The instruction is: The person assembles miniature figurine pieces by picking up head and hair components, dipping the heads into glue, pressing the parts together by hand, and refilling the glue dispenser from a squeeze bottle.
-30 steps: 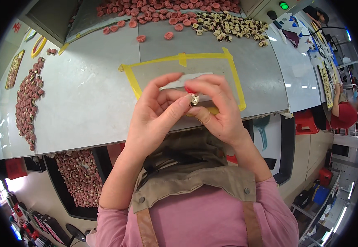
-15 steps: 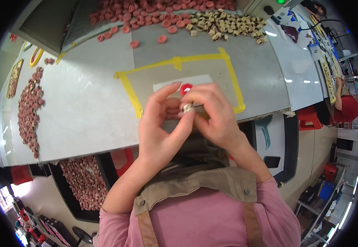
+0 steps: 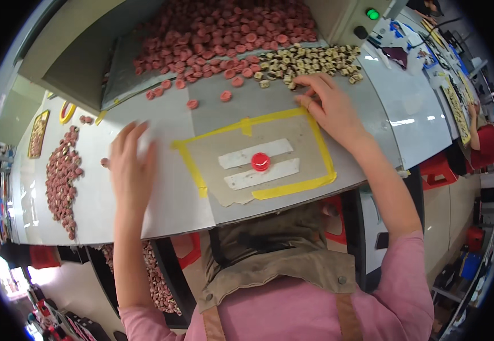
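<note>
My right hand (image 3: 335,111) reaches over the near edge of a heap of small cream-and-dark pieces (image 3: 329,59), its thumb and forefinger apart beside the closest ones. Nothing shows between those fingers. My left hand (image 3: 130,170), a little blurred, hovers at the left of the table with fingers spread and looks bare. A single pink-and-cream piece (image 3: 105,162) lies just beyond its outer edge. Between the hands, a red round piece (image 3: 261,162) rests on a beige mat (image 3: 201,165) edged with yellow tape, flanked by two white strips (image 3: 255,153).
A large heap of pink round caps (image 3: 218,40) fills the grey hood's (image 3: 71,74) opening at the back. Pink-and-cream pieces (image 3: 62,182) form a long row at the left, and more fill a black tray (image 3: 162,284) below the table. Another person (image 3: 486,145) sits far right.
My hands have parted from over the mat. The left went left, the right went forward to the cream pieces. The small piece they held together is out of them.
</note>
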`<state>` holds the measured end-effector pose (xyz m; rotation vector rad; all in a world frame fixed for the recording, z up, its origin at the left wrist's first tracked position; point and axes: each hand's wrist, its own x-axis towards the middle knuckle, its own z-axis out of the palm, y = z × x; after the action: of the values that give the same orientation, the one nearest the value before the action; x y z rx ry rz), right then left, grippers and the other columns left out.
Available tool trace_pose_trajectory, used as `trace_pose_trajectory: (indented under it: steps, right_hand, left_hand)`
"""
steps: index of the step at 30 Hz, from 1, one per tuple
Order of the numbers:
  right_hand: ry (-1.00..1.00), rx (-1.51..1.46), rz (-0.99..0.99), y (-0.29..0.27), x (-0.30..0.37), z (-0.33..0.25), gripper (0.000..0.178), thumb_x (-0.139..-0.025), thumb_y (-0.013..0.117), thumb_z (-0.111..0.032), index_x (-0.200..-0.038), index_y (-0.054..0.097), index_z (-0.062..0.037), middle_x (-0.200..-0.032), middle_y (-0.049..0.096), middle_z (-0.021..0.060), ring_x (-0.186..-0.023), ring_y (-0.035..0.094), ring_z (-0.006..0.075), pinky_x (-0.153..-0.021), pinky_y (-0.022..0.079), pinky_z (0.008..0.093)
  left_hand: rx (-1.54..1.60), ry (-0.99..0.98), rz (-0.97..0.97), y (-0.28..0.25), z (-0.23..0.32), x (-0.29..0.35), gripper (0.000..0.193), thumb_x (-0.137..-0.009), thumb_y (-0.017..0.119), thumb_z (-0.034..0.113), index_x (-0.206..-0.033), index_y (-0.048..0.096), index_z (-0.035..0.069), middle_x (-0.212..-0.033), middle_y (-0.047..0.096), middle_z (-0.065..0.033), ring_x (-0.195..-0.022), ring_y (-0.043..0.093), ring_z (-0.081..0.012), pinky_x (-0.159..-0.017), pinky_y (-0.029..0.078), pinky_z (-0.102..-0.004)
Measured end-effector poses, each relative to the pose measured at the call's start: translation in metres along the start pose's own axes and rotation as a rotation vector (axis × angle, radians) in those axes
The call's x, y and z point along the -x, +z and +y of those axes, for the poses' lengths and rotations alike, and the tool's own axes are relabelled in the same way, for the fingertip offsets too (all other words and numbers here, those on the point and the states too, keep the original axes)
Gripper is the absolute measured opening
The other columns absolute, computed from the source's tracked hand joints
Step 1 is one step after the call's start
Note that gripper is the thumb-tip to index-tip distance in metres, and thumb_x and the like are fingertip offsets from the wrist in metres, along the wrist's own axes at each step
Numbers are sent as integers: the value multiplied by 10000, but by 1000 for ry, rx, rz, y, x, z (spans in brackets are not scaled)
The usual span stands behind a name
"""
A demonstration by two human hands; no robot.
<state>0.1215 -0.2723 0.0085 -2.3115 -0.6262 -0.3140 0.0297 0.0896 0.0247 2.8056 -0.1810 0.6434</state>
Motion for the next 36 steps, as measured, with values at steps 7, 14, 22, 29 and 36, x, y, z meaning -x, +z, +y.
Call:
trace_pose_trajectory:
  steps: [7,14,22,29,36]
  right_hand:
    - [30,138,-89,0,-2,-15,152,-883,579,-46,-1033,578,-22,-957,576,112,-821,606,257,-718,499,344]
    - [14,180,-157,-4,31,-32,132,-896,565,-62,-1009,616,-16,-955,568,117,-830,588,269,-723,488,341]
    - [26,97,-162,-5,32,-36,238,-902,578,-81,-1134,616,-47,-990,558,110,-839,577,256,-749,477,326]
    - [-69,120,-259,-14,29,-34,194,-892,584,-56,-1084,613,-39,-1013,561,103,-859,589,240,-754,485,318]
    - [3,114,-269,-14,33,-45,172,-874,617,-61,-1043,631,-34,-974,575,102,-844,600,243,-744,492,317]
  left_hand:
    - [260,138,-74,56,29,-50,273,-870,598,97,-1140,596,61,-1092,576,-143,-1002,555,-345,-805,483,-366]
    - [892,-215,-154,21,67,-13,265,-900,579,46,-1164,577,30,-997,593,-61,-917,614,-178,-799,479,-298]
    - [1720,-615,-344,7,103,33,338,-904,596,36,-1231,552,-34,-1120,603,-57,-1019,581,-130,-919,464,-278]
    - [1879,-646,-431,16,99,47,399,-940,579,134,-1316,526,13,-1153,604,-35,-999,560,-100,-879,442,-245]
    - [2011,-713,-357,16,98,47,442,-948,557,134,-1360,470,1,-1192,570,-62,-945,555,-85,-857,442,-230]
